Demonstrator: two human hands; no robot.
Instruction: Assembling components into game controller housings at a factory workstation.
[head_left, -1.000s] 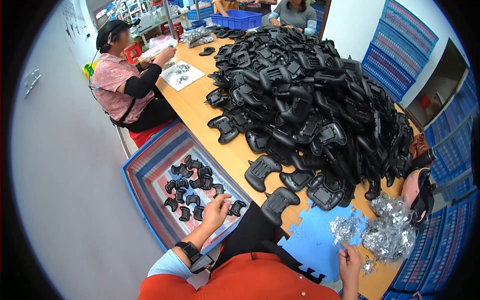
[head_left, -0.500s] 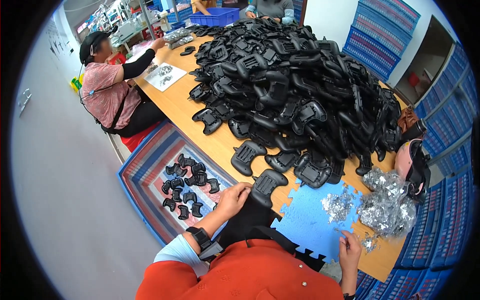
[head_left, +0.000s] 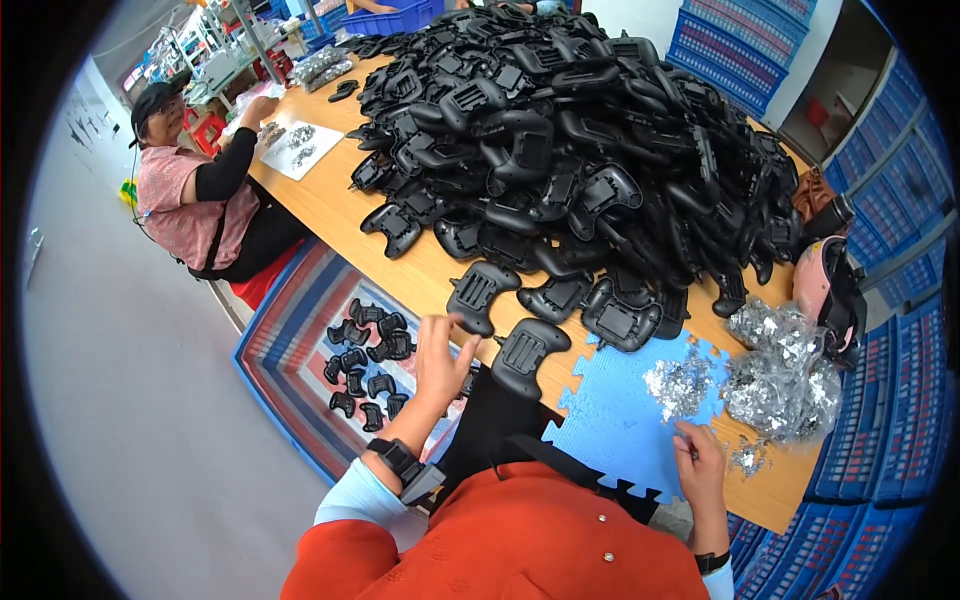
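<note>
My left hand (head_left: pixel 437 362) is raised off the table's near edge with its fingers apart, holding nothing. Just beyond its fingertips lies a black game controller shell (head_left: pixel 483 298), battery-bay side up. Another black controller shell (head_left: pixel 530 357) rests at the table edge, right of that hand. My right hand (head_left: pixel 702 462) is over the near right part of a blue foam mat (head_left: pixel 610 425), its fingers curled together. Whatever they may pinch is too small to make out. Small silver metal pieces (head_left: pixel 677 387) form a loose heap on the mat, just beyond this hand.
A large pile of black controllers (head_left: pixel 560 150) covers the wooden table (head_left: pixel 420 275). Several controllers lie in a striped, cloth-lined bin (head_left: pixel 285 345) at left. Clear bags of metal pieces (head_left: pixel 780 385) and a pink helmet (head_left: pixel 820 280) stand right. A co-worker (head_left: pixel 180 190) sits at far left.
My left hand has let go of the near controller and moved up and left, fingers spreading. My right hand has shifted slightly away from me. The view has turned a little.
</note>
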